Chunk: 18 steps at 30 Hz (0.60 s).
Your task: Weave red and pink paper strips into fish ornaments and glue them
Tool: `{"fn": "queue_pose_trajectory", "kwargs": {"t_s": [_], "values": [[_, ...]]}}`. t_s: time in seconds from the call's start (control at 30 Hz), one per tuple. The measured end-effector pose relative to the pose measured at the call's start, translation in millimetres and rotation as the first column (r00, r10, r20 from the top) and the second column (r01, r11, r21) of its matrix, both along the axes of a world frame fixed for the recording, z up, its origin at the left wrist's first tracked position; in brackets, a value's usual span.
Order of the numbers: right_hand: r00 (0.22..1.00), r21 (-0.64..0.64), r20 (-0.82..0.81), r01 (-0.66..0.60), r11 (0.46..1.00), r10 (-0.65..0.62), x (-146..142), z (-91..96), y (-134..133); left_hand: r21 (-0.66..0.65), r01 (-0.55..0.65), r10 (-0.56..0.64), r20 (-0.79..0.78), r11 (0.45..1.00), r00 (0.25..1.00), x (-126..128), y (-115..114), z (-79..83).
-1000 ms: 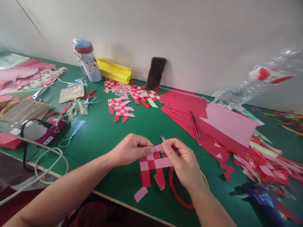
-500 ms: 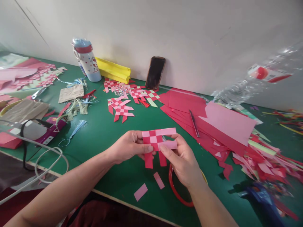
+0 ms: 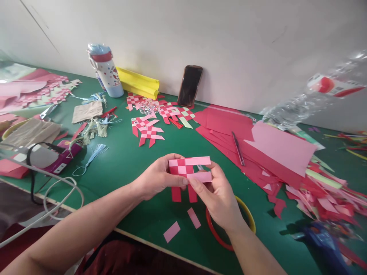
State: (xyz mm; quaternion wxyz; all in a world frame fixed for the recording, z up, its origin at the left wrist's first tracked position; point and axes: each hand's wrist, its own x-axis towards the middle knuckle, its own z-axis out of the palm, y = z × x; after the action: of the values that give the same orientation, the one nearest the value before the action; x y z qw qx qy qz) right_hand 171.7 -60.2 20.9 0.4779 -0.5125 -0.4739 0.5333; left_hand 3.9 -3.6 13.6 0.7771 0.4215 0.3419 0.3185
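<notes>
A small woven piece of red and pink paper strips is held up above the green table. My left hand pinches its left side, thumb on top. From the right, my right hand grips it, with the thumb on a pink strip. Two red strip ends hang below the weave. Two cut pink paper bits lie on the table just below. A red and yellow ring lies under my right wrist.
Finished woven pieces lie in the middle. Red and pink sheets with a pen-like tool sit to the right, beside a heap of paper strips. A drinking bottle, yellow paper and a phone stand by the wall. Tassels and cables are at left.
The woven piece was lifted off the table and turned upright in both hands. The two pink cut bits dropped off and now lie on the table.
</notes>
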Motion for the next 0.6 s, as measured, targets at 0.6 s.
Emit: {"fn": "queue_pose_trajectory", "kwargs": {"t_s": [0.6], "values": [[0.697, 0.646, 0.617, -0.182, 0.742, -0.366, 18, -14.8, 5, -0.198, 0.051, -0.041, 0.053, 0.979, 0.998, -6, 5, 7.1]]}}
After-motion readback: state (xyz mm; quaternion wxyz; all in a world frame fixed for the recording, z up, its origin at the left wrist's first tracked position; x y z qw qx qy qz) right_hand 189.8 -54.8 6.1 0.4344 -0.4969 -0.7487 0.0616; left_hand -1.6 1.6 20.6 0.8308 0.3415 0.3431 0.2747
